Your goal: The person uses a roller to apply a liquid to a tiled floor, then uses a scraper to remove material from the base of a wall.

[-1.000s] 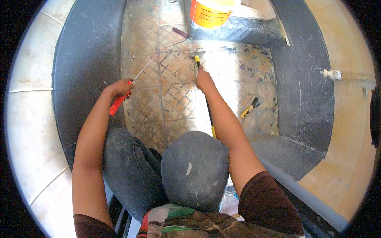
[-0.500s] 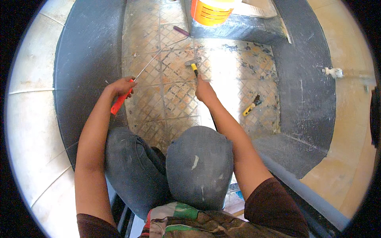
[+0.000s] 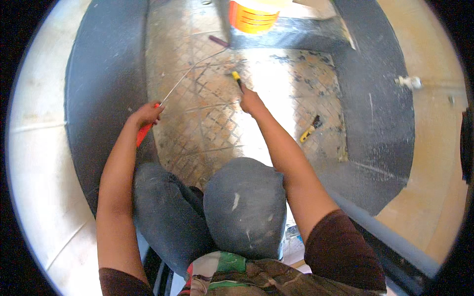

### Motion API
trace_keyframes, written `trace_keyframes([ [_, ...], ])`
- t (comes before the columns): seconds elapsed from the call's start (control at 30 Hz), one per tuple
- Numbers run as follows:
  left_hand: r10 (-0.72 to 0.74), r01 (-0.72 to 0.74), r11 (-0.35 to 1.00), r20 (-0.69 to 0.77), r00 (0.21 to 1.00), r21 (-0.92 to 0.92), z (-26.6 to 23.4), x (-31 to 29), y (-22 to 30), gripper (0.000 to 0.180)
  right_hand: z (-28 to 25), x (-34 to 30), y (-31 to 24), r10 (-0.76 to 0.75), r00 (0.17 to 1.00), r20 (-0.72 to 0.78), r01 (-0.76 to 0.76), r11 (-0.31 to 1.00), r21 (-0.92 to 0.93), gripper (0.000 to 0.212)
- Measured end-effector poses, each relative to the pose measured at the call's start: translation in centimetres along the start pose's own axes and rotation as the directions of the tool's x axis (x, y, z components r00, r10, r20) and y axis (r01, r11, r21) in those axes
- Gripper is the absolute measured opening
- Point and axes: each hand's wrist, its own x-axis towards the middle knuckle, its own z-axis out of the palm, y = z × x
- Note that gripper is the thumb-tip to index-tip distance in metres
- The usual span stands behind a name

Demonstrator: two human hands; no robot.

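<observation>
My left hand (image 3: 146,114) is closed round the red handle (image 3: 143,134) of a paint roller. Its thin wire frame reaches away over the tiles to a small dark maroon roller sleeve (image 3: 218,41), near the foot of the grey ledge. In my right hand (image 3: 253,101) is a hand tool with a black and yellow handle (image 3: 237,78), held low over the tiled floor (image 3: 215,118). That tool's working end blurs into the tile pattern. Another yellow-handled tool (image 3: 310,130) with a dark end lies on the floor to the right.
An orange bucket (image 3: 254,18) stands on the grey-coated ledge (image 3: 291,35) at the far side. Dark grey coating covers the lower left wall (image 3: 106,89) and right wall (image 3: 377,98). A white pipe fitting (image 3: 411,82) sticks out at right. My knees (image 3: 244,207) are close below.
The view has shifted slightly, moving the surroundings a little left. The tool in my right hand has moved slightly up and left, and its grey head no longer stands out. Both grips remain.
</observation>
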Motion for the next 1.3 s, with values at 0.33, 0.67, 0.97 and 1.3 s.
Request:
trace_keyframes([
  [0.33, 0.016, -0.007, 0.995, 0.084, 0.996, -0.099, -1.2, 2.1, -3.7, 0.054, -0.1, -21.0, 7.0, 0.434, 0.896, 0.096, -0.441, 0.896, 0.061, 0.079],
  [0.67, -0.034, 0.051, 0.995, 0.181, 0.983, -0.090, 3.1, 0.5, 2.6, 0.057, -0.7, -21.1, 20.2, 0.441, 0.857, -0.265, -0.441, 0.895, 0.062, 0.067],
  [0.97, -0.002, 0.028, 0.996, 0.293, 0.956, -0.083, 1.5, 1.3, 2.0, 0.054, -1.9, -39.5, 15.4, 0.649, 0.754, 0.102, -0.656, 0.739, 0.151, 0.080],
  [1.3, 0.022, -0.034, 0.990, 0.090, 0.996, 0.136, -1.0, -2.0, 8.4, 0.042, -5.4, -31.0, 21.7, 0.881, 0.471, -0.038, -0.737, 0.417, 0.532, 0.059],
])
